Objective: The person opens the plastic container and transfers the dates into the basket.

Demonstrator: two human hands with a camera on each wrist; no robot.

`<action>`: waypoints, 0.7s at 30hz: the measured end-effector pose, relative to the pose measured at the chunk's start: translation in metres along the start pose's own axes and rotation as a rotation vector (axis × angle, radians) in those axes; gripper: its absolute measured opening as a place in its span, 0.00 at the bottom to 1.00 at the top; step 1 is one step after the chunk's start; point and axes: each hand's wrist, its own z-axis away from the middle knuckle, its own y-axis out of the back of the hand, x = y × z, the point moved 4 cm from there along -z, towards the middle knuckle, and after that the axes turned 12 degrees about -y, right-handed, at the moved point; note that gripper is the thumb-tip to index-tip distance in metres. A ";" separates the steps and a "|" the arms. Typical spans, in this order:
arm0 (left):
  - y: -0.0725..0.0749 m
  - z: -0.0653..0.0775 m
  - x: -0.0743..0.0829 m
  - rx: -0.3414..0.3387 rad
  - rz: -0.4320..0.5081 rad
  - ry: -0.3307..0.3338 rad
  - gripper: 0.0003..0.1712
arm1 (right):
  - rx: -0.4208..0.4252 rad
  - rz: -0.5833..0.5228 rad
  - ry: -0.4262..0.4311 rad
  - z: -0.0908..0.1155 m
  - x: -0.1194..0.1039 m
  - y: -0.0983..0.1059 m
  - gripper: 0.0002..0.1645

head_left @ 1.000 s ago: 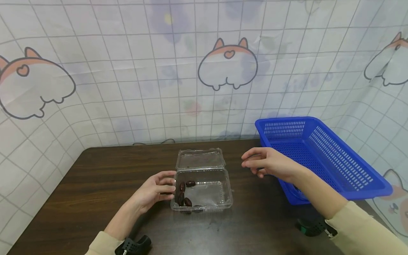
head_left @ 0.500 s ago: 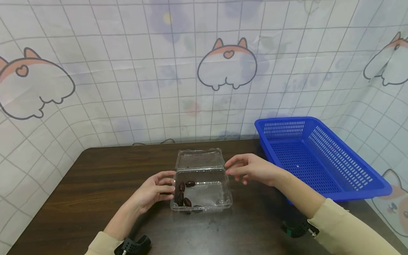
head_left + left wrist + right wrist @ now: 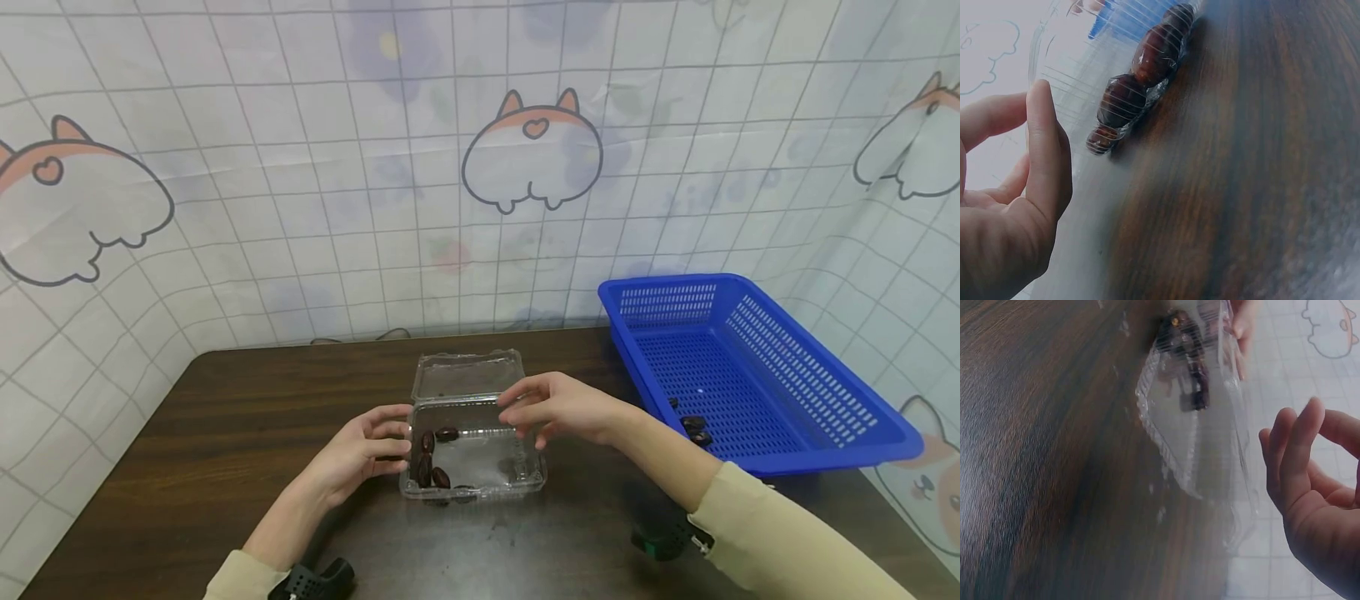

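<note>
An open clear plastic box [image 3: 491, 490] sits on the dark wooden table, its hinged lid [image 3: 468, 377] leaning back. Several glossy dark brown dates [image 3: 425, 470] lie along its left side. My left hand [image 3: 358, 450] is at the box's left wall, fingers extended and fingertips at the rim. In the left wrist view, dates [image 3: 1121, 100] show through the ribbed plastic beside the left hand [image 3: 1013, 187]. Over the box's right edge hovers my right hand [image 3: 558, 410], fingers gently bent. In the right wrist view, nothing is held by the right hand [image 3: 1310, 487].
A blue perforated basket [image 3: 847, 461] stands at the table's right side, with several dark dates [image 3: 697, 429] in its near left corner. Behind the dark table [image 3: 247, 400] rises a white gridded wall cover [image 3: 337, 208] with cartoon drawings.
My right hand has moved left from beside the basket to above the box's right edge, uncovering the dates in the basket. The left hand has stayed at the box.
</note>
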 end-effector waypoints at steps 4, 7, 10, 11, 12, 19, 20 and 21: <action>0.000 0.000 0.000 0.001 0.000 0.001 0.39 | -0.010 -0.018 -0.001 -0.005 0.000 -0.006 0.28; 0.000 0.000 0.000 0.002 -0.004 0.000 0.38 | -0.028 -0.030 0.001 -0.010 0.000 -0.012 0.28; 0.001 0.001 0.000 0.002 -0.010 -0.002 0.38 | -0.052 -0.050 0.000 -0.015 0.000 -0.017 0.29; 0.001 0.001 0.000 0.002 -0.012 -0.003 0.38 | -0.058 -0.055 0.001 -0.017 0.000 -0.019 0.29; 0.001 0.001 0.000 0.000 -0.014 -0.005 0.38 | -0.064 -0.064 -0.001 -0.019 0.000 -0.021 0.29; 0.001 0.000 -0.001 -0.003 -0.022 -0.008 0.38 | -0.101 -0.107 -0.026 -0.029 0.003 -0.032 0.30; 0.001 0.000 -0.001 -0.002 -0.023 -0.008 0.38 | -0.106 -0.111 -0.029 -0.031 0.004 -0.033 0.30; 0.001 0.000 -0.001 -0.002 -0.023 -0.008 0.38 | -0.111 -0.115 -0.032 -0.032 0.004 -0.035 0.29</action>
